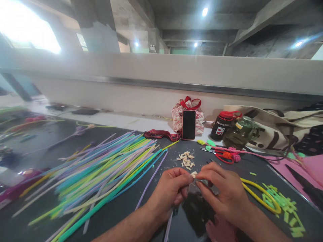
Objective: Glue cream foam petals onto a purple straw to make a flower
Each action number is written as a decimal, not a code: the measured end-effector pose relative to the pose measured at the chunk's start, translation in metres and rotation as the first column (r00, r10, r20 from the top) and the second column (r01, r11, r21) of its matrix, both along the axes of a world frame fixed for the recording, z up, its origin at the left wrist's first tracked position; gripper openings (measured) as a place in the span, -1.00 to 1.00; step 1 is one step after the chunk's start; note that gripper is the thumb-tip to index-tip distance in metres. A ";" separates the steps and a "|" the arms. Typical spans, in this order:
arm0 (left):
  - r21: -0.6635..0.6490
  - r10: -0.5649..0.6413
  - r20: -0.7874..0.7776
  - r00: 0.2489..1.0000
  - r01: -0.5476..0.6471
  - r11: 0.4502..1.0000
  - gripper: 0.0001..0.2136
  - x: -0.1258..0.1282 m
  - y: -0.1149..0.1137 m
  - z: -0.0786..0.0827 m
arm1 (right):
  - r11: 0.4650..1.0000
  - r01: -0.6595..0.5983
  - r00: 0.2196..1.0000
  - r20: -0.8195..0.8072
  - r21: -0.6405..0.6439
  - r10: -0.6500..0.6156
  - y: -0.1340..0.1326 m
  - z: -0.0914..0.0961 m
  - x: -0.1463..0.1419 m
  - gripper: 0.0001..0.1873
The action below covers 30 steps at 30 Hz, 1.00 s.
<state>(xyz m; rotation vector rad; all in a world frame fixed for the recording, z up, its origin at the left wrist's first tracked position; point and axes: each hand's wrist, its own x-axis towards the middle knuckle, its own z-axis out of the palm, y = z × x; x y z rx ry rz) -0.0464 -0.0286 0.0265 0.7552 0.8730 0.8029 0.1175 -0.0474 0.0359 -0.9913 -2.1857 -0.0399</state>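
Observation:
My left hand is closed, its thumb and forefinger pinching a small cream-coloured piece low over the dark table. From the other side, the fingertips of my right hand close on the same piece. Just beyond my hands lies a loose pile of short cream pieces. A yellow looped handle sticks out beside my right hand; the rest of that tool is mostly hidden. Farther right lie several short light-green pieces.
Long pastel pipe cleaners spread across the left. Behind my hands stand a phone, a patterned drawstring bag, a black bottle with a red lid and a green jug. Red-handled scissors lie by fuzzy pink strands.

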 end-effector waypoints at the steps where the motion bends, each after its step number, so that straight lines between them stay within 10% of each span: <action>1: 0.000 0.002 0.001 1.000 -0.002 1.000 -0.84 0.000 0.000 0.000 | 1.000 -0.005 1.000 0.017 0.014 0.005 -0.001 0.001 0.000 -0.88; 18: 0.181 0.061 -0.160 0.985 -0.031 0.983 -0.76 0.003 0.000 -0.003 | 0.973 0.059 0.956 -0.267 -0.225 -0.120 -0.001 -0.001 -0.007 -0.91; 30: 0.092 0.034 -0.104 0.994 -0.025 0.995 -0.77 0.003 -0.002 -0.003 | 0.992 0.085 0.981 -0.168 -0.092 -0.100 0.000 -0.005 -0.007 -0.91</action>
